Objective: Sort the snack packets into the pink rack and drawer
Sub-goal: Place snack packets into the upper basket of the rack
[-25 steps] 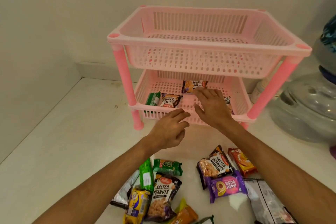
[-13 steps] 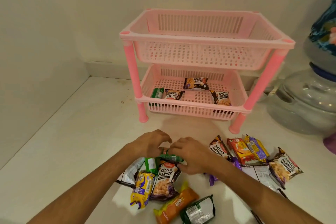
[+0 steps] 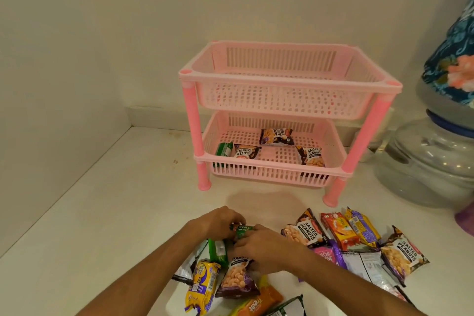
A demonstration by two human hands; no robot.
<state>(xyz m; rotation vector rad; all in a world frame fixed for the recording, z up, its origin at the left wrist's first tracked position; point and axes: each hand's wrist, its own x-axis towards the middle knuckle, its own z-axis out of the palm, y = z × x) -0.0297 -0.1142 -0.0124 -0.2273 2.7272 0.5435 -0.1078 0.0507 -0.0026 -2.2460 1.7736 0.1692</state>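
A pink two-tier rack (image 3: 287, 84) stands on the white counter against the wall. Its top basket holds nothing I can see. Its lower basket (image 3: 269, 174) holds a green packet (image 3: 222, 152) at the left and three salted peanut packets (image 3: 275, 136). In front of the rack, my left hand (image 3: 218, 220) and my right hand (image 3: 264, 246) meet over a pile of snack packets, both closed on a small green packet (image 3: 241, 228). Under my hands lie a peanut packet (image 3: 237, 277), a yellow biscuit packet (image 3: 202, 282) and another green packet (image 3: 218, 251).
More packets lie to the right: salted peanuts (image 3: 304, 232), a red one (image 3: 338, 231), a yellow one (image 3: 361, 226), a purple one (image 3: 327, 256), another peanut packet (image 3: 404, 256). A large clear water jar (image 3: 431, 161) with a floral cloth stands at the right. Walls close off the left and back.
Both hands pulled back from the rack's lower basket to the packet pile and closed on the small green packet. The camera view shifted back and left.
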